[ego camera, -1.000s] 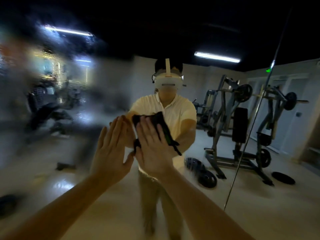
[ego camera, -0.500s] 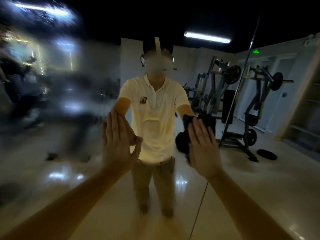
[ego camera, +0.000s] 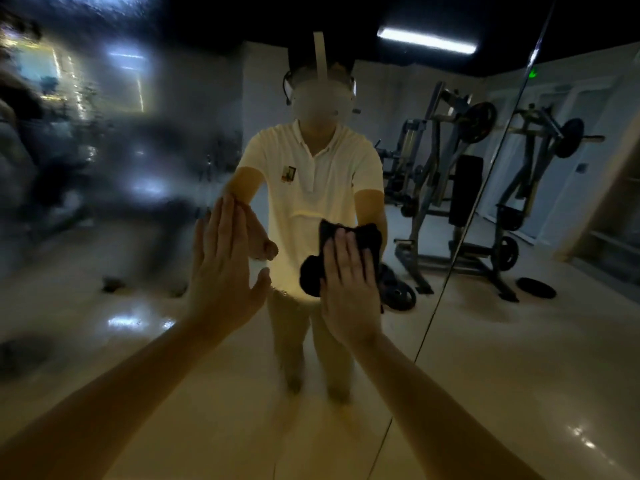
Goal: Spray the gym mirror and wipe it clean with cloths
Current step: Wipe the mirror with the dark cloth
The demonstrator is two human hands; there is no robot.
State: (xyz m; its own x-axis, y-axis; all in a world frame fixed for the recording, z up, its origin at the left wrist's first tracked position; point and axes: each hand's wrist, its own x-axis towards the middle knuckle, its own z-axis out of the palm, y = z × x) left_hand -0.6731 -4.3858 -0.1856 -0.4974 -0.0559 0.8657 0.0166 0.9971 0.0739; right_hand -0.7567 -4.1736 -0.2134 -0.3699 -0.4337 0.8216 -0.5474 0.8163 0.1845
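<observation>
One cloth (ego camera: 311, 276) under right hand (ego camera: 349, 289) — mirror (ego camera: 114, 341).

Both arms extended forward. Left hand (ego camera: 221, 271) flat, fingers straight, thumb out. Right hand (ego camera: 349, 282) flat, fingers straight and together.

A plate-loaded weight machine (ego camera: 446, 188) with a black pad stands on the glossy floor (ego camera: 485, 375). A loose weight plate (ego camera: 536, 287) lies right of its base and stacked plates (ego camera: 398, 294) left of it. Above it glow a fluorescent tube (ego camera: 427, 41) and a green sign (ego camera: 532, 73).
</observation>
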